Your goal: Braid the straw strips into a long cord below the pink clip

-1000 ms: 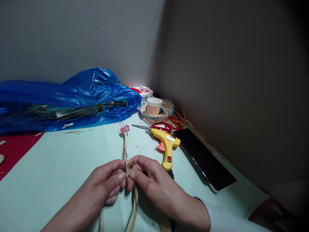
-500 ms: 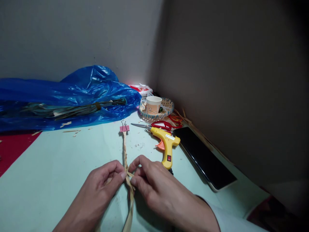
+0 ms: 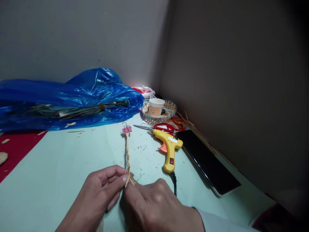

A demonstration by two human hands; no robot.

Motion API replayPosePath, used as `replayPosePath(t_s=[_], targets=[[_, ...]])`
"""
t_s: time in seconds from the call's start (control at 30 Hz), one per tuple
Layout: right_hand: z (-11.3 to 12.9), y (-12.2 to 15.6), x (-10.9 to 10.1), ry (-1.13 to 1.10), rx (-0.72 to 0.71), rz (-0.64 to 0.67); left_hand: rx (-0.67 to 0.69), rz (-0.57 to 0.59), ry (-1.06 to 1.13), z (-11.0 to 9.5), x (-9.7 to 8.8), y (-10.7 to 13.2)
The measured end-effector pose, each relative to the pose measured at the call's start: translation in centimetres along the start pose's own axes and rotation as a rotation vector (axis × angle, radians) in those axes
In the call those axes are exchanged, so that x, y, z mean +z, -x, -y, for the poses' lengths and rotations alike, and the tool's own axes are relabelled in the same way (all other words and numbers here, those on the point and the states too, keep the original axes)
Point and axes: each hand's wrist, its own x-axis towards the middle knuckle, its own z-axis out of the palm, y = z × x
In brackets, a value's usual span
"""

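Observation:
A thin braid of pale straw-like strips (image 3: 127, 151) runs toward me from a pink binder clip (image 3: 126, 130) on the table. My left hand (image 3: 103, 190) pinches the braid's near end between thumb and fingers. Right beside it, my right hand (image 3: 154, 203) is closed on the loose strips, knuckles up, its fingertips mostly hidden. Short strip ends cross between the two hands. The rest of the strips is out of sight beneath my right hand.
To the right lie a yellow glue gun (image 3: 171, 148) with a black cord, red-handled scissors (image 3: 164, 128) and a black phone (image 3: 207, 161). Behind them a paper cup (image 3: 155, 108) stands in a woven tray (image 3: 173, 111). A blue plastic bag (image 3: 91, 85) holding a bundle of strips lies along the wall.
My right hand has turned knuckles up and moved down toward me, pulling at the strips. My left hand keeps its pinch, slightly lower. The view has shifted a little.

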Motion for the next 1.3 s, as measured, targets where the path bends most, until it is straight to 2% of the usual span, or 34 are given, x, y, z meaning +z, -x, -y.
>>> replayPosePath(t_s=[0.13,0.23,0.3,0.4,0.43,0.5,0.57,0.63,0.83,0.9,1.0,1.13,1.3], targets=[[-0.1,-0.1,0.8,0.141,-0.136,-0.070,-0.022,-0.013,0.034,0.0,0.0,0.4],[0.4,-0.4,0.4,0.101,-0.117,-0.115,-0.016,-0.025,0.100,0.0,-0.1,0.4],[0.5,-0.6,-0.5,-0.019,0.000,-0.168,-0.021,-0.015,0.061,-0.2,-0.3,0.4],[0.1,-0.9,-2.0,-0.278,0.295,-0.240,-0.054,0.055,0.053,-0.5,-0.5,0.5],[-0.1,-1.0,-2.2,-0.366,0.383,-0.235,-0.062,0.072,0.083,-0.5,-0.4,0.5],[-0.5,-1.2,-2.3,-0.562,0.459,-0.144,-0.056,0.078,0.168,-0.4,-0.3,0.5],[-0.6,-1.5,-1.9,-0.799,0.451,-0.003,-0.021,0.087,0.236,0.0,-0.1,0.5],[-0.6,-1.7,-1.4,-0.942,0.431,0.075,0.016,0.109,0.252,0.3,0.1,0.4],[-0.6,-2.0,-1.4,-0.804,0.408,0.043,0.061,0.057,0.167,0.3,0.2,0.6],[-0.6,-2.1,-1.6,-0.778,0.388,0.028,0.078,0.036,0.110,0.4,0.3,0.7],[-0.6,-2.1,-1.5,-0.768,0.405,-0.014,0.165,0.003,-0.110,0.5,0.3,1.1],[-0.5,-2.1,-1.0,-0.795,0.506,-0.041,0.296,-0.145,-0.453,0.2,0.2,1.8],[-0.4,-2.0,-1.0,-0.768,0.515,-0.006,0.469,-0.260,-0.688,0.0,0.0,2.1]])
